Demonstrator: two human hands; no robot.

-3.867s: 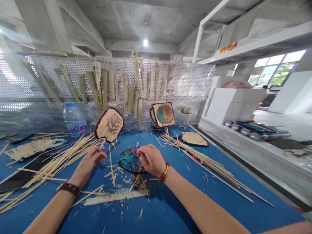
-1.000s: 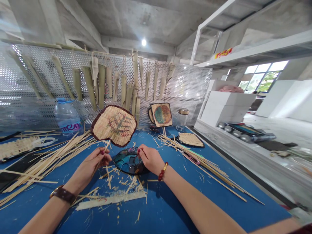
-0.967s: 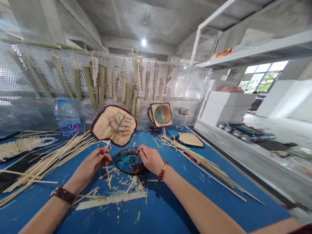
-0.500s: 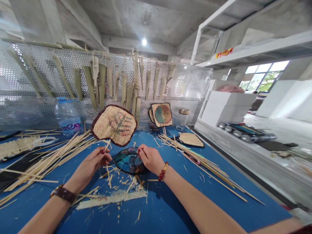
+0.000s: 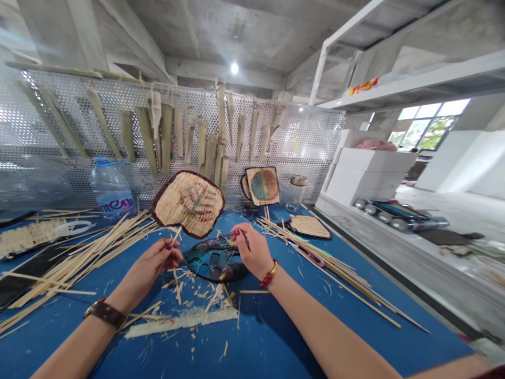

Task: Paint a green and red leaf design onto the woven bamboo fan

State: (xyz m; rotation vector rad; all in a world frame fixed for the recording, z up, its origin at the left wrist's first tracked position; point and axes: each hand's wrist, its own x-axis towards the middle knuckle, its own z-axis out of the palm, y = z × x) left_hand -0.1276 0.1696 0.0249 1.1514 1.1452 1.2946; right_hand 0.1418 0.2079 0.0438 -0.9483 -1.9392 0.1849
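My left hand (image 5: 161, 259) is closed around the thin stick handle of a woven fan (image 5: 190, 204). The fan stands upright, with a dark red cloth border and a painted plant design on its pale weave. Over the paint palette (image 5: 203, 266), my right hand (image 5: 254, 251) pinches a thin paintbrush (image 5: 225, 236); its tip is hard to make out. The palette is dark, with round wells stained blue and other colours, and lies flat behind scattered bamboo scraps (image 5: 215, 297). My right hand covers part of its right side.
Bamboo strips (image 5: 106, 252) are piled at left, more strips (image 5: 335, 263) at right. A water bottle (image 5: 112, 189), a glass jar (image 5: 296, 195), a fan with a painted circle (image 5: 262, 185) and a flat woven piece (image 5: 310, 226) stand or lie farther back. Bamboo pieces hang on the perforated panel (image 5: 311, 137).
My right hand has moved right and slightly up over the palette, uncovering more of its wells. The fan in my left hand has shifted very slightly right.
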